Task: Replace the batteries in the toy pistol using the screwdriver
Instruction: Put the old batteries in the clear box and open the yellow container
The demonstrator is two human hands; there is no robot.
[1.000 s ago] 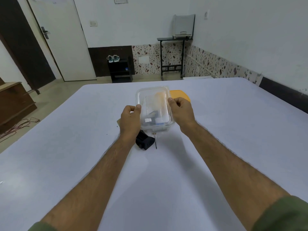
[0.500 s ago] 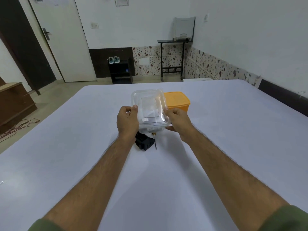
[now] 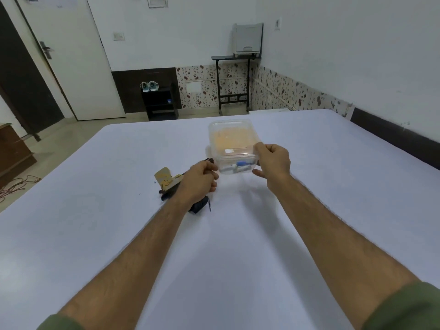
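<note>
Head view: my right hand [image 3: 273,164] pinches near corner of clear lidded plastic box [image 3: 232,145], small batteries inside, orange tub behind showing through it. My left hand [image 3: 198,179] curls over black-and-tan toy pistol [image 3: 166,183] lying on white table [image 3: 95,210]; whether it grips, cannot tell. Thin screwdriver shaft [image 3: 209,206] just beside pistol.

Risk: one-corner pinch, box tips, batteries spill; left hand nudges screwdriver, it rolls off.

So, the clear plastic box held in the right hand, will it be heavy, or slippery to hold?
Probably light: the right hand alone holds the clear box up at one corner. Its smooth, glossy walls may be a little slippery. The small things gathered at its low end seem loose, so they would likely slide when it tilts.
</note>
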